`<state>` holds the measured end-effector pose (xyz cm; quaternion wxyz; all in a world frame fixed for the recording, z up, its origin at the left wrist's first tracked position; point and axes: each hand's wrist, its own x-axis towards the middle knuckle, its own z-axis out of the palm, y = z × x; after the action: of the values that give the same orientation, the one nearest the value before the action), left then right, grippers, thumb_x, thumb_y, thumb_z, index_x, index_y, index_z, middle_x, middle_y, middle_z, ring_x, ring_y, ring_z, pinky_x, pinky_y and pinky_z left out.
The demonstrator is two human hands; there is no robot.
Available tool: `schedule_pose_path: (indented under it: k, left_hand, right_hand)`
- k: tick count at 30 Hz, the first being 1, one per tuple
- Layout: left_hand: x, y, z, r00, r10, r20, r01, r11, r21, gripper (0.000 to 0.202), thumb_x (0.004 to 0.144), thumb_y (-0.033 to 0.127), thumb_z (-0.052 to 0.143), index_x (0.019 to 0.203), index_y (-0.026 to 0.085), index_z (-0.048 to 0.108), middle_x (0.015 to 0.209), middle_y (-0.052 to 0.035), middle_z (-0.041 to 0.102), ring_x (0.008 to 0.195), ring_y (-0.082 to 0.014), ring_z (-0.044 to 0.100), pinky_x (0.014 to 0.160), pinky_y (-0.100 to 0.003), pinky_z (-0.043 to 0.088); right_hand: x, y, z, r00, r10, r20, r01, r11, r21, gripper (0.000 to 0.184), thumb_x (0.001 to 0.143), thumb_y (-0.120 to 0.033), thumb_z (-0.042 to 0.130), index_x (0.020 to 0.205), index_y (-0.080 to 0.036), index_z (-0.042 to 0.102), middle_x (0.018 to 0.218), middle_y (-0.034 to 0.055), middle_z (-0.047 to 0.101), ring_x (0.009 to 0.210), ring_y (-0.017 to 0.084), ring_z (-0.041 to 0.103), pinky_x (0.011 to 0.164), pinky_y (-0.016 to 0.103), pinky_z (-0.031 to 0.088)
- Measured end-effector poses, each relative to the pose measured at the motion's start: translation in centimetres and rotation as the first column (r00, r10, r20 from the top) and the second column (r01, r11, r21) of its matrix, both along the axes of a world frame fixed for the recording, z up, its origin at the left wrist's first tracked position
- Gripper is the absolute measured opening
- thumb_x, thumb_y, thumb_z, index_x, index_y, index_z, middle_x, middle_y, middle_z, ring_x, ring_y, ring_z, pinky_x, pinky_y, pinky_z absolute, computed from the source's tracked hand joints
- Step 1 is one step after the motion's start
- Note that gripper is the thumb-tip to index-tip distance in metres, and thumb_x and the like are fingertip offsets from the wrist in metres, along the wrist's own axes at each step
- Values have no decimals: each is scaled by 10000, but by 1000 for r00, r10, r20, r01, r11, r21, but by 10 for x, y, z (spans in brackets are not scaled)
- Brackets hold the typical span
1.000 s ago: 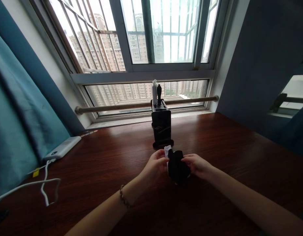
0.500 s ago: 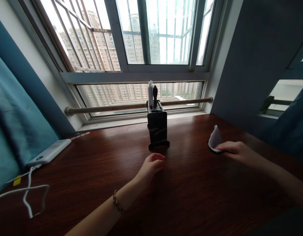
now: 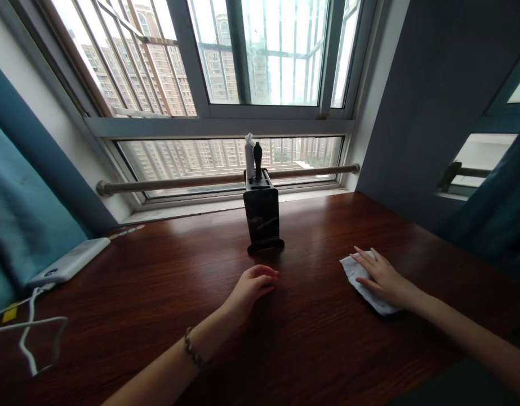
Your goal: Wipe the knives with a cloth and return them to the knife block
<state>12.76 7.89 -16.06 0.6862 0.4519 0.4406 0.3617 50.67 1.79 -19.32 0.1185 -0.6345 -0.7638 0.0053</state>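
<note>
My right hand [image 3: 382,280] lies flat with spread fingers on a white cloth [image 3: 351,270], which is laid out on the wooden table. The palm covers much of the cloth, whose left and lower edges show. My left hand [image 3: 251,290], with a beaded bracelet at the wrist, is near the table's middle. Its fingers are loosely bent, and I see nothing in them. Just beyond it stands a black holder [image 3: 262,217], upright. Out of its top rise a black handle [image 3: 257,159] and a white-wrapped handle [image 3: 249,158].
At the far left of the brown table [image 3: 179,270] lies a white power bank [image 3: 69,261] with a white cable [image 3: 31,332] plugged in. A barred window [image 3: 260,56] and a horizontal pipe [image 3: 192,183] run behind the table. Blue curtain [image 3: 23,186] hangs at left.
My right hand has gone from pinching the raised cloth to resting flat on it, and the cloth now lies spread on the table. My left hand has stayed in much the same place.
</note>
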Motion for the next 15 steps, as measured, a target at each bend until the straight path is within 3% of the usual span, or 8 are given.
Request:
schedule_pose_path:
  k: [3,7,11,15]
  left_hand:
    - [2,-1,0,1000,19,-14,-19,1000,-12,172,643,195,669,796,144,608,1004,-100,644,900,-182,608,808,-290,487]
    - [3,-1,-2,1000,11,-14,-11,1000,5,145,652,186,651,787,145,618,984,-94,654,881,-169,610,804,-280,484]
    - [3,-2,-1,1000,13,-27,-13,1000,4,121,654,169,633,772,148,625,963,-85,659,879,-168,609,799,-275,480]
    - [4,-3,3,999,3,-37,-3,1000,-4,108,652,155,623,758,142,623,961,-86,660,868,-161,605,784,-263,475]
  right_hand:
    - [-6,23,-18,995,-19,97,23,999,-43,645,890,-597,290,1429,-245,249,1480,26,166,1341,377,107,1036,597,202]
    - [-16,39,-18,990,14,139,-14,1000,-1,648,886,-608,289,1429,-256,243,1480,26,169,1338,391,90,1042,601,174]
    - [-23,30,-19,991,60,119,-70,995,78,697,880,-589,347,1430,-172,247,1479,75,160,1352,344,95,1077,520,205]
    - [-15,12,-26,988,105,110,-108,994,21,687,895,-561,344,1433,-149,232,1477,69,166,1363,293,97,1097,469,221]
